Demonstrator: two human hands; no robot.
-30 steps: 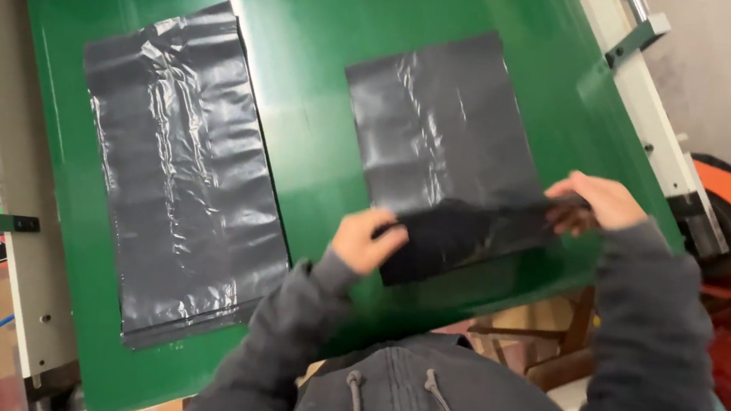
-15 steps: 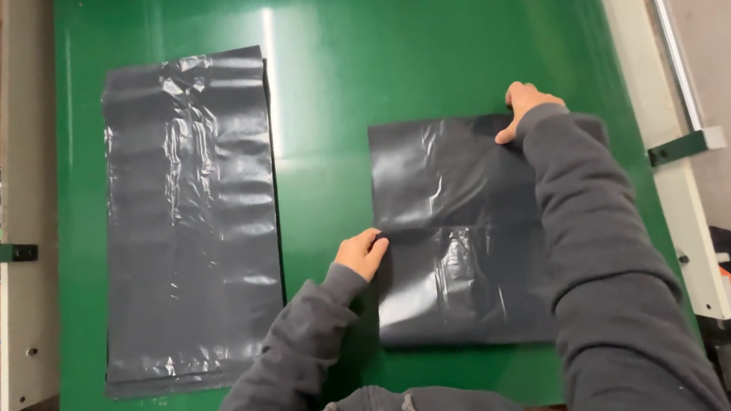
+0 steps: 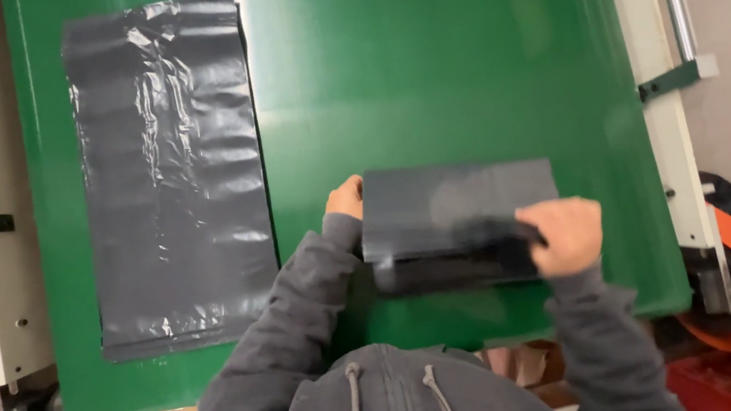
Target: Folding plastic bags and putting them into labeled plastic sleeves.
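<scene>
Folded grey plastic bag on green conveyor belt, near edge. Left hand pinches left edge; right hand presses folded flap flat. Likely thin, limp, slippery; best held at edges.

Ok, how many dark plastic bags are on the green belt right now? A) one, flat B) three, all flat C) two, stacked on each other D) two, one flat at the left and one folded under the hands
D: a flat bag lies at the left of the green belt, apart from the folded bag held between the left hand and the right hand.
</scene>
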